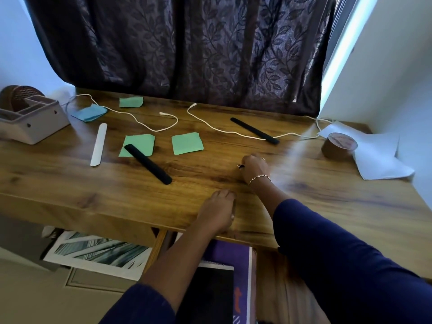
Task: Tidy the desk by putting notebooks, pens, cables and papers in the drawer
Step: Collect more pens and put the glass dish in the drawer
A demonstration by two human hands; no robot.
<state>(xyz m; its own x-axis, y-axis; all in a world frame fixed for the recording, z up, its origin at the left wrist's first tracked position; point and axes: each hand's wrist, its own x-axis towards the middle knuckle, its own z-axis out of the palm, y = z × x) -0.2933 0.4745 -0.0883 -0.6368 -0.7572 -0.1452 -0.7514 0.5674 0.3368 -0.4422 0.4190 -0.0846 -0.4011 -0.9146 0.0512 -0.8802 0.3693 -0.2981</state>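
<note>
My right hand point(253, 168) is curled on the wooden desk point(304, 197) around a small dark thing, perhaps a pen; only its tip shows at the fingers. My left hand point(218, 212) rests palm-down at the desk's front edge, above the open drawer point(159, 246). Inside the drawer lie a purple notebook point(240, 256) and a black notebook point(210, 295). On the desk lie two black pens point(147, 163) point(254, 130), a white pen point(99, 144), two white cables point(149, 123) point(233, 132), green paper squares point(187, 143) point(140, 143) point(131, 101), a blue paper point(90, 112) and white sheets point(378, 155).
A grey desk organiser point(32, 122) stands at the far left. A roll of brown tape point(339, 146) sits on the white sheets at the right. A dark leaf-patterned curtain point(187, 47) hangs behind the desk. A striped print point(98, 251) lies on the floor below.
</note>
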